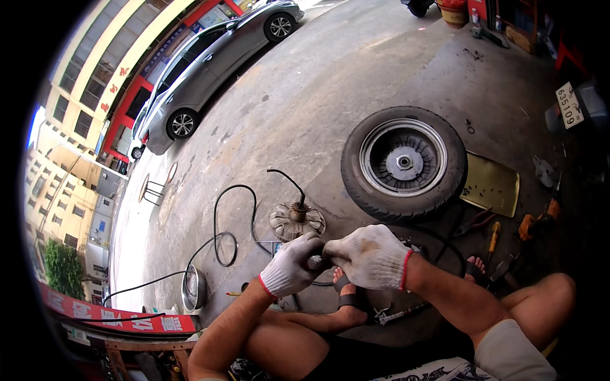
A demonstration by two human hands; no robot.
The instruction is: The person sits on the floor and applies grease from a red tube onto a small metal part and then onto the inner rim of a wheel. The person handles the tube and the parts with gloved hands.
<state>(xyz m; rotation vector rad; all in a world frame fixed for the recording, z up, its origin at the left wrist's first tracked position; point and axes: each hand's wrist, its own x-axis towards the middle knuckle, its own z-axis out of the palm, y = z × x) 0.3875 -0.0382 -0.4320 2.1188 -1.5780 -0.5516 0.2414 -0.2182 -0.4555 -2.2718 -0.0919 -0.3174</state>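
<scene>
My left hand, in a white knitted glove with a red cuff, grips a small dark part with a greyish rounded end; what it is cannot be told. Beside it my right hand, gloved alike, has its fingers closed on the other side of the same part. Just beyond them a ribbed metal hub cover lies on the concrete floor, a black cable rising from its centre. Farther right lies a wheel with a black tyre, flat on its side, its metal hub facing up.
A yellowish metal tray holding small fasteners lies partly behind the tyre. Pliers, a yellow-handled screwdriver and an orange power tool lie at right. At left are a metal bowl and a looping black hose. A grey car stands beyond.
</scene>
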